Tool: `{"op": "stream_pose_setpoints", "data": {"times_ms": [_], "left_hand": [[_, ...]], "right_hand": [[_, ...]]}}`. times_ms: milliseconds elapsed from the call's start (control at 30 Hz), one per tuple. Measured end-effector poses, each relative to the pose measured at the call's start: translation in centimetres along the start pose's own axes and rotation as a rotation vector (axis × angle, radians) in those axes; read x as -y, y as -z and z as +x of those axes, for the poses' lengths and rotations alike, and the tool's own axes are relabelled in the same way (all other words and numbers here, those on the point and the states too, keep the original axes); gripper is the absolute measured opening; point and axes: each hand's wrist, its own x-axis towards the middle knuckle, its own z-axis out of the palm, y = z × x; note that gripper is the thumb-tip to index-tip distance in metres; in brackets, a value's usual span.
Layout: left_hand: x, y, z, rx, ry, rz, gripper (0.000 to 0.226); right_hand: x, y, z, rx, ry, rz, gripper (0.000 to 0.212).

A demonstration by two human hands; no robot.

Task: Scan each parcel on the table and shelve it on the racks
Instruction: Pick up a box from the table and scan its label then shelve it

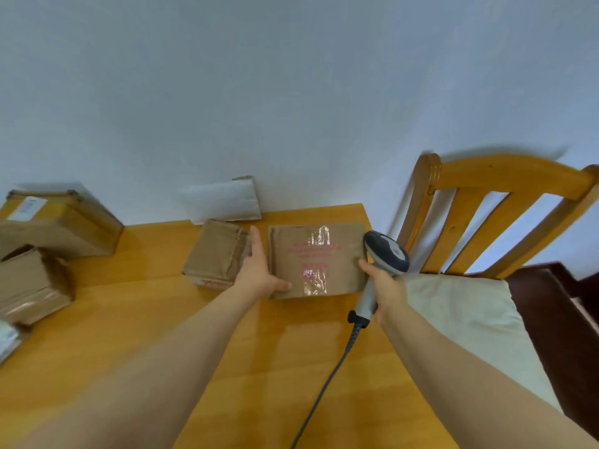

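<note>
A flat brown parcel with pink print and shiny tape lies near the far right corner of the wooden table. My left hand lies along the parcel's left edge with straight fingers, its thumb on the near left corner. My right hand grips the handle of a grey and dark barcode scanner, whose head hovers at the parcel's right edge. The scanner's cable trails toward me across the table.
A smaller brown parcel sits just left of my left hand. A white padded mailer leans on the wall. Cardboard boxes are stacked at the left. A wooden chair with a white cushion stands right of the table.
</note>
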Motion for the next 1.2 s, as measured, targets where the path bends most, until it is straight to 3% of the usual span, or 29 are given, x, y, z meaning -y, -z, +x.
{"op": "stream_pose_setpoints", "data": {"times_ms": [133, 267, 500, 633, 767, 900, 1067, 1200], "left_hand": [[5.7, 1.2, -6.5, 0.003, -0.167, 0.114, 0.148], [11.4, 3.4, -12.2, -0.028, -0.144, 0.113, 0.122], [19.8, 6.2, -19.6, -0.253, -0.135, 0.091, 0.063], [21.6, 7.1, -22.3, -0.234, -0.137, 0.128, 0.041], [21.4, 7.7, -23.0, -0.281, 0.033, -0.058, 0.048], [19.5, 8.0, -21.0, -0.269, 0.089, -0.345, 0.088], [17.9, 7.6, -19.4, -0.122, 0.103, -0.309, 0.109], [18.4, 7.4, -20.8, -0.146, 0.078, -0.194, 0.1]], "right_hand": [[-4.4, 0.9, -6.8, -0.02, 0.013, -0.061, 0.014], [-9.5, 0.3, -12.9, 0.004, 0.018, -0.089, 0.016], [-16.0, -3.0, -19.9, 0.182, -0.061, -0.095, 0.015], [-17.0, -3.0, -21.4, 0.173, 0.025, -0.055, 0.017], [-15.0, -3.1, -21.1, 0.14, 0.124, -0.061, 0.016], [-12.6, -4.1, -20.8, 0.132, 0.165, -0.04, 0.019], [-10.3, -4.8, -20.5, 0.338, 0.152, -0.167, 0.019], [-11.0, -2.5, -20.1, 0.291, 0.128, -0.177, 0.018]]}}
